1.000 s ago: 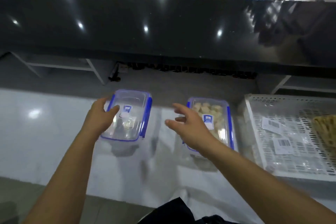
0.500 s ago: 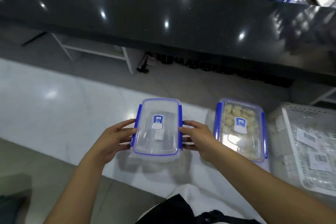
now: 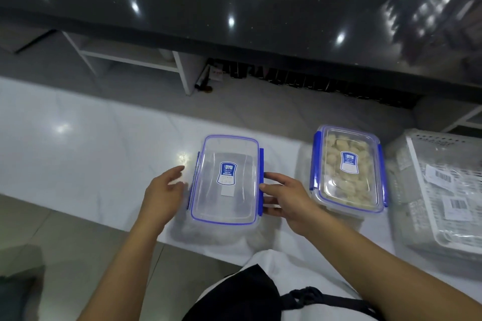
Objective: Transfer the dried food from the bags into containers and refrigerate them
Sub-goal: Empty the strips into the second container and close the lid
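The right hand [image 3: 289, 197] has its fingers [image 3: 273, 179] loosely spread, tips touching the blue right clip of the clear container [image 3: 225, 180]. The left hand [image 3: 163, 194] has relaxed, open fingers beside the left clip. A "DYU" label [image 3: 226, 173] sits between both hands. Right of the right-hand fingers, a filled container [image 3: 348, 168] rests on the white counter [image 3: 91, 143], beside a white basket [image 3: 443, 190].

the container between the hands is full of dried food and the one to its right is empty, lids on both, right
Reversed. The head view shows the container between the hands looking empty, while the one to its right holds pale food pieces. Lids are on both.
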Demonstrator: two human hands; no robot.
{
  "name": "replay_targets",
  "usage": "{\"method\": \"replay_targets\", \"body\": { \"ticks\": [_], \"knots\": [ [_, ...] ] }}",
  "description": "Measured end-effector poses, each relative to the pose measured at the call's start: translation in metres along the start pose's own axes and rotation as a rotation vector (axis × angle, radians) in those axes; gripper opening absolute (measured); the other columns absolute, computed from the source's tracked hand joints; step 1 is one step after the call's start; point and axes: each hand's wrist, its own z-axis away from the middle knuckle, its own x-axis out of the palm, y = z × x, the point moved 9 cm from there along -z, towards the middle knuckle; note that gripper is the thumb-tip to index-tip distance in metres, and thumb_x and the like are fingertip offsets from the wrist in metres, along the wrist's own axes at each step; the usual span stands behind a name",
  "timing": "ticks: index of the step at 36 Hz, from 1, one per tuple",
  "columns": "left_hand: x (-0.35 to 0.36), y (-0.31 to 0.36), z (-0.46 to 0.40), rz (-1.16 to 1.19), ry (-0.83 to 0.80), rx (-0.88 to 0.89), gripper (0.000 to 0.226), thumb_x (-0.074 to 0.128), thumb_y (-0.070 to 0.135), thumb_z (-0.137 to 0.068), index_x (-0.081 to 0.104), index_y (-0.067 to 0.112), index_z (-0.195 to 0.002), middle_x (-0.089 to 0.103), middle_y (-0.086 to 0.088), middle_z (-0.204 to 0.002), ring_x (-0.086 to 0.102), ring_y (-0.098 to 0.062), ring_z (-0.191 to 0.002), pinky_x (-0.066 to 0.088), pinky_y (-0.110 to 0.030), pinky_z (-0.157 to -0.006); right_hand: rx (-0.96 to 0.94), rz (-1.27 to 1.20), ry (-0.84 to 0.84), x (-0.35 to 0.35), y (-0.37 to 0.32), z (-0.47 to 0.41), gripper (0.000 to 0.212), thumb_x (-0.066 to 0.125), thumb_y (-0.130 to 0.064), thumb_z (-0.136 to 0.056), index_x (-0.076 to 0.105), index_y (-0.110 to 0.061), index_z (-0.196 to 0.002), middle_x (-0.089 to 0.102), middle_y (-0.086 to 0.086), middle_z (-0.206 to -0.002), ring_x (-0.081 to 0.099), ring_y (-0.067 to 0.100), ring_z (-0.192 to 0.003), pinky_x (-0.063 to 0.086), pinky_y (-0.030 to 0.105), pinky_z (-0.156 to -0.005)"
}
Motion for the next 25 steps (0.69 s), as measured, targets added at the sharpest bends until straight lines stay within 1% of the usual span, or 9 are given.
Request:
{"method": "replay_targets", "body": {
  "ticks": [2, 5, 7, 9, 13, 15, 17, 22, 25],
  "knots": [
    [-0.006, 0.011, 0.008, -0.047, 0.077, 0.072, 0.038, 0.053, 0.021, -0.100, 0.056, 0.029, -0.138, 0.062, 0.002, -0.130, 0.060, -0.015, -0.107, 0.049, -0.026, -0.087, -0.012, -0.016, 0.003, 0.001, 0.001, 0.000, 0.026, 0.063, -0.010, -0.094, 0.064, -0.024, -0.116, 0.074, 0.009, -0.094, 0.073, 0.026, -0.081, 0.062, 0.040, -0.075],
    [0.005, 0.023, 0.020, -0.047, 0.018, 0.126, 0.045, 0.065, 0.027, -0.094, 0.055, 0.027, -0.139, 0.061, 0.010, -0.126, 0.060, -0.011, -0.105, 0.044, -0.017, -0.073, 0.001, -0.050, 0.007, 0.001, 0.006, 0.002, 0.024, 0.059, -0.005, -0.095, 0.065, -0.024, -0.110, 0.073, 0.012, -0.092, 0.071, 0.027, -0.077, 0.062, 0.040, -0.070],
    [0.015, 0.026, 0.025, -0.098, -0.030, 0.140, 0.047, 0.069, 0.024, -0.092, 0.057, 0.027, -0.137, 0.065, 0.009, -0.121, 0.063, -0.012, -0.102, 0.046, -0.020, -0.071, 0.016, -0.078, 0.019, -0.001, 0.011, 0.002, 0.026, 0.056, 0.000, -0.095, 0.066, -0.020, -0.110, 0.073, 0.015, -0.095, 0.073, 0.029, -0.079, 0.062, 0.041, -0.068],
    [0.017, 0.025, 0.026, -0.088, -0.024, 0.125, 0.047, 0.069, 0.020, -0.091, 0.057, 0.026, -0.136, 0.066, 0.007, -0.119, 0.063, -0.015, -0.100, 0.047, -0.024, -0.074, 0.032, -0.086, 0.037, -0.003, 0.018, 0.002, 0.029, 0.057, 0.001, -0.094, 0.064, -0.016, -0.117, 0.074, 0.015, -0.100, 0.074, 0.030, -0.084, 0.063, 0.043, -0.072],
    [0.013, 0.027, 0.027, -0.073, 0.014, 0.107, 0.044, 0.067, 0.013, -0.092, 0.059, 0.021, -0.134, 0.068, 0.002, -0.120, 0.064, -0.016, -0.099, 0.047, -0.027, -0.081, -0.074, 0.038, 0.139, -0.008, 0.014, 0.008, 0.040, 0.058, -0.010, -0.096, 0.054, -0.021, -0.134, 0.066, 0.002, -0.120, 0.067, 0.025, -0.103, 0.060, 0.038, -0.084],
    [0.010, 0.031, 0.028, -0.086, 0.038, 0.113, 0.044, 0.066, 0.010, -0.091, 0.060, 0.021, -0.134, 0.069, 0.001, -0.117, 0.063, -0.015, -0.098, 0.048, -0.029, -0.084, -0.154, 0.114, 0.136, -0.003, 0.003, 0.015, 0.034, 0.059, -0.018, -0.097, 0.056, -0.025, -0.130, 0.062, -0.007, -0.122, 0.064, 0.014, -0.103, 0.055, 0.020, -0.072],
    [0.009, 0.034, 0.028, -0.096, 0.039, 0.113, 0.044, 0.065, 0.010, -0.091, 0.060, 0.021, -0.134, 0.069, 0.000, -0.115, 0.063, -0.016, -0.098, 0.051, -0.031, -0.088, -0.162, 0.133, 0.059, 0.009, -0.003, 0.020, 0.024, 0.059, -0.022, -0.097, 0.060, -0.025, -0.121, 0.065, -0.011, -0.111, 0.064, 0.005, -0.092, 0.049, 0.011, -0.056],
    [0.006, 0.039, 0.030, -0.067, 0.042, 0.121, 0.044, 0.067, 0.008, -0.089, 0.062, 0.022, -0.130, 0.069, 0.002, -0.115, 0.065, -0.015, -0.101, 0.054, -0.040, -0.094, -0.117, 0.107, -0.007, 0.022, -0.008, 0.026, 0.015, 0.059, -0.020, -0.097, 0.066, -0.023, -0.109, 0.070, -0.009, -0.099, 0.067, 0.006, -0.083, 0.048, 0.009, -0.052],
    [0.002, 0.044, 0.034, 0.014, 0.062, 0.145, 0.042, 0.067, 0.004, -0.087, 0.064, 0.025, -0.123, 0.069, 0.006, -0.112, 0.064, -0.006, -0.098, 0.055, -0.039, -0.092, -0.121, 0.075, -0.001, 0.021, -0.012, 0.029, 0.016, 0.059, -0.017, -0.097, 0.067, -0.022, -0.110, 0.071, -0.007, -0.101, 0.066, 0.005, -0.084, 0.047, 0.008, -0.052]
  ]
}}
